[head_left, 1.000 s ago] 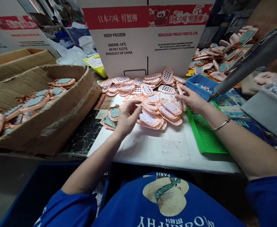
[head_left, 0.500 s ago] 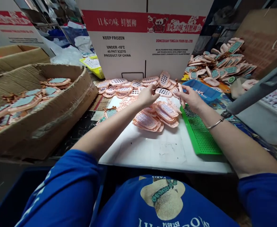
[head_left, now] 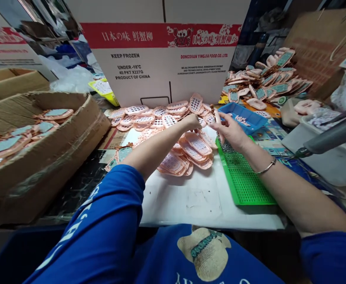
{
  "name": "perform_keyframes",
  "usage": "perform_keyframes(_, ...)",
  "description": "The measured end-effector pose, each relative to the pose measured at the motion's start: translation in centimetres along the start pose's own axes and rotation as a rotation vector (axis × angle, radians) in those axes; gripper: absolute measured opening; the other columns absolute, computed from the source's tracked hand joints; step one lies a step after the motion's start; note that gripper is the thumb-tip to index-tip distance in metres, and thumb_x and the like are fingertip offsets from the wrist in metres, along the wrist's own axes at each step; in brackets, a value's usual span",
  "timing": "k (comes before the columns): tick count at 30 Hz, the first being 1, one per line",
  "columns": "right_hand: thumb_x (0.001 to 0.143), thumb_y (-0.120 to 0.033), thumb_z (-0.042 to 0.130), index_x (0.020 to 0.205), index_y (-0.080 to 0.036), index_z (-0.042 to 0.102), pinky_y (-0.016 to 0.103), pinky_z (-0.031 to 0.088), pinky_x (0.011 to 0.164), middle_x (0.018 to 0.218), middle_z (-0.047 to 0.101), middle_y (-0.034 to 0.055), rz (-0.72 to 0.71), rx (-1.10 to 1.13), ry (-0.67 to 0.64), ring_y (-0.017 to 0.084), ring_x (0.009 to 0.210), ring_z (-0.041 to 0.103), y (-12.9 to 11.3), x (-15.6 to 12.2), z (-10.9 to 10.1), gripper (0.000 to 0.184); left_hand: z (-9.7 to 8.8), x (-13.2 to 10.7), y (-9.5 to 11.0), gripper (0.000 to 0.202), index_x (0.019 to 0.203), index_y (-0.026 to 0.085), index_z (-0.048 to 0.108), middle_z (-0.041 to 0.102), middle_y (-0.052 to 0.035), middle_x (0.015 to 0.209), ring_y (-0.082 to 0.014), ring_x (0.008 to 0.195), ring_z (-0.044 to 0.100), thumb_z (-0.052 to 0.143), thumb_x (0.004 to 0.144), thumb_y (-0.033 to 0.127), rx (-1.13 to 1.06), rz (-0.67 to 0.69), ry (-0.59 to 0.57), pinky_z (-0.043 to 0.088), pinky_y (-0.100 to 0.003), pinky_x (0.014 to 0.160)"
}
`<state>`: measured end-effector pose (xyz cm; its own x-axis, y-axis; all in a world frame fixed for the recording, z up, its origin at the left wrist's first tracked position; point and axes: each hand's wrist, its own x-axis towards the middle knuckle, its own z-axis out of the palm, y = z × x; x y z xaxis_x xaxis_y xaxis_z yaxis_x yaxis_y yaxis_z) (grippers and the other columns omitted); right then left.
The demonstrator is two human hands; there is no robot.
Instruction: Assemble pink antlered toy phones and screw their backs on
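My right hand is closed around a pink plastic shell, held upright and nearly edge-on, with a brown piece at its top. To its left, my left hand is closed with its fingers curled down; anything between the fingertips is hidden. Below the left hand lies a stack of pink oval shells with pale gridded faces. Behind the hands is a heap of similar shells with dark holes. Small pink bits are piled left of the stack. Under my right hand is a green perforated tray.
A cardboard box of pink shells stands left. A printed white carton rises behind. A blue tray holds small pieces at right, before a large shell pile. A grey arm reaches in beside a white bin.
The view has shifted, so the scene sits lower and further left. My left hand has turned over with fingers downward, nearer the right hand. The right hand keeps its hold on the shell.
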<state>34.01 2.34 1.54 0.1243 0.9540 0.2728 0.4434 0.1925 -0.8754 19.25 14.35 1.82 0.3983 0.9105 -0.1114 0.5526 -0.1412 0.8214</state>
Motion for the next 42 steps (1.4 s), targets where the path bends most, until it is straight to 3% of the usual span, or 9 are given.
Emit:
perform_keyframes(6, 0.073, -0.055, 0.076, 0.133, -0.025, 0.06, 0.051, 0.055, 0.093, 0.122, 0.067, 0.0088, 0.016, 0.018, 0.023, 0.031, 0.107, 0.064, 0.2, 0.1, 0.2, 0.068, -1.4, -0.9, 0.7, 0.019, 0.072, 0.011, 0.067, 0.059, -0.0032, 0.053, -0.0177, 0.054, 0.061, 0.074, 0.059, -0.001, -0.06, 0.04, -0.004, 0.051, -0.03, 0.058)
perform_keyframes(13, 0.068, -0.047, 0.081, 0.138, -0.024, 0.056, 0.056, 0.044, 0.107, 0.135, 0.061, 0.0119, -0.066, -0.286, 0.062, 0.034, 0.12, 0.058, -0.5, 0.4, 0.8, 0.077, -2.9, -2.2, 1.1, 0.014, 0.062, 0.011, 0.066, 0.06, -0.0022, 0.051, -0.0118, 0.05, 0.056, 0.073, 0.061, -0.001, -0.227, 0.113, 0.005, 0.049, -0.026, 0.057)
perform_keyframes(18, 0.07, -0.044, 0.081, 0.144, -0.022, 0.051, 0.054, 0.041, 0.111, 0.139, 0.057, 0.0141, -0.167, -0.403, 0.013, 0.035, 0.129, 0.052, -2.1, -0.3, 1.4, 0.082, -4.4, -3.5, 0.7, 0.011, 0.061, 0.01, 0.069, 0.061, -0.0028, 0.054, -0.0102, 0.051, 0.055, 0.069, 0.067, 0.002, -0.308, 0.164, 0.016, 0.048, -0.026, 0.06)
perform_keyframes(23, 0.073, -0.045, 0.08, 0.148, -0.02, 0.048, 0.052, 0.04, 0.113, 0.14, 0.056, 0.0158, -0.256, -0.443, -0.041, 0.035, 0.13, 0.051, -4.4, -1.6, 1.3, 0.085, -6.8, -6.8, 0.6, 0.012, 0.061, 0.009, 0.071, 0.06, -0.0033, 0.052, -0.009, 0.051, 0.052, 0.068, 0.069, 0.001, -0.332, 0.216, 0.01, 0.043, -0.026, 0.058)
perform_keyframes(28, 0.072, -0.056, 0.078, 0.143, -0.022, 0.052, 0.056, 0.039, 0.114, 0.146, 0.053, 0.0127, -0.221, -0.318, -0.174, 0.035, 0.132, 0.051, -6.7, -4.7, 1.2, 0.083, -8.0, -11.9, -0.6, 0.009, 0.065, 0.009, 0.073, 0.064, -0.0035, 0.056, -0.0096, 0.055, 0.055, 0.067, 0.068, 0.003, -0.339, 0.234, -0.013, 0.044, -0.025, 0.059)
perform_keyframes(32, 0.073, -0.058, 0.078, 0.145, -0.025, 0.051, 0.057, 0.044, 0.11, 0.146, 0.054, 0.0102, -0.155, -0.257, -0.272, 0.034, 0.129, 0.055, -8.2, -9.8, 1.6, 0.084, -7.2, -17.2, -2.7, 0.01, 0.074, 0.009, 0.076, 0.067, -0.0034, 0.06, -0.0107, 0.057, 0.057, 0.07, 0.067, 0.009, -0.402, 0.198, -0.024, 0.047, -0.025, 0.062)
perform_keyframes(36, 0.077, -0.056, 0.077, 0.147, -0.03, 0.048, 0.056, 0.044, 0.112, 0.147, 0.053, 0.0083, -0.187, -0.263, -0.373, 0.034, 0.132, 0.053, -8.3, -15.1, 1.9, 0.08, -4.7, -23.3, -5.4, 0.019, 0.086, 0.011, 0.078, 0.074, -0.0065, 0.076, -0.0135, 0.066, 0.063, 0.073, 0.069, 0.018, -0.438, 0.132, 0.043, 0.049, -0.026, 0.065)
perform_keyframes(39, 0.078, -0.056, 0.076, 0.148, -0.029, 0.047, 0.055, 0.044, 0.111, 0.146, 0.053, 0.0095, -0.191, -0.264, -0.404, 0.034, 0.132, 0.053, -7.7, -17.6, 2.3, 0.08, -2.5, -27.1, -7.5, 0.023, 0.091, 0.01, 0.078, 0.076, -0.0078, 0.083, -0.0143, 0.07, 0.064, 0.071, 0.074, 0.026, -0.372, 0.122, 0.094, 0.049, -0.025, 0.064)
perform_keyframes(42, 0.079, -0.055, 0.076, 0.149, -0.029, 0.045, 0.053, 0.05, 0.106, 0.14, 0.056, 0.0105, -0.228, -0.318, -0.401, 0.034, 0.129, 0.055, -6.9, -18.7, 2.9, 0.081, -0.8, -29.1, -9.5, 0.029, 0.098, 0.009, 0.077, 0.076, -0.0083, 0.082, -0.0142, 0.068, 0.063, 0.067, 0.078, 0.029, -0.268, 0.11, 0.161, 0.047, -0.024, 0.063)
